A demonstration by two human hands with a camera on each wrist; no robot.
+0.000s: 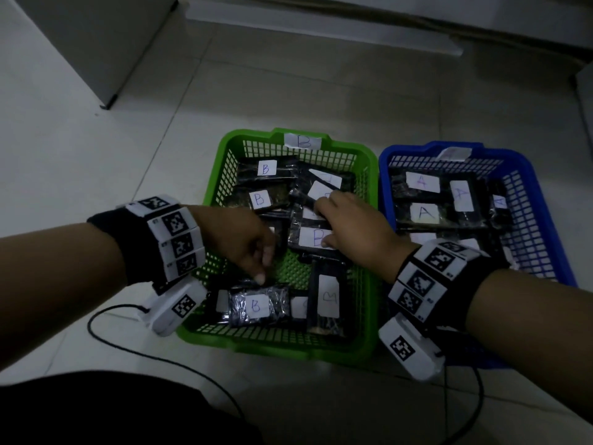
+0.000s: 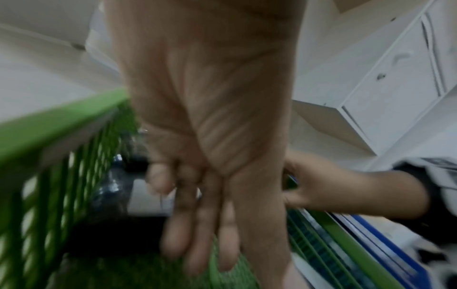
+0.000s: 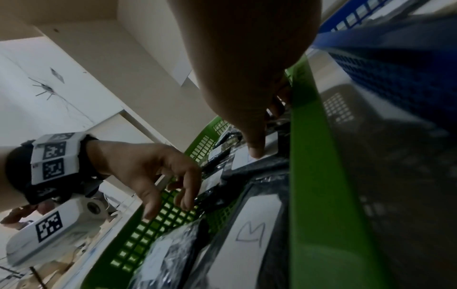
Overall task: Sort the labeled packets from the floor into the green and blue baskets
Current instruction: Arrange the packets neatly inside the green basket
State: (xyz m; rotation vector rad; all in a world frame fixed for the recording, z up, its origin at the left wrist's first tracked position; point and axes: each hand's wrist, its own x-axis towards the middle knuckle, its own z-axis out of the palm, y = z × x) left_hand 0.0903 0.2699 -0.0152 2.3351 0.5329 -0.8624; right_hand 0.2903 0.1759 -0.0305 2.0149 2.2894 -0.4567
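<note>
Both hands are down in the green basket (image 1: 369,303) at once. Left hand (image 1: 239,242) comes in from the left over the basket's rim, palm down, fingers loose and drooping toward the mesh floor, holding nothing as far as I can see; the wrist view (image 2: 210,176) is blurry but shows the same relaxed fingers. Right hand (image 1: 349,226) reaches in from the right, fingers spread flat across the B packets (image 1: 316,237) in the middle of the pile, thumb tip pressing on a white label (image 3: 257,154). Looks like pressing, not pinching.

More B packets sit along the near edge, one crinkly one (image 1: 256,305) just below the left fingertips. Blue basket (image 1: 542,226) touches the green one on the right and holds the A packets (image 1: 425,213). Everything's on pale floor tiles (image 1: 96,162).
</note>
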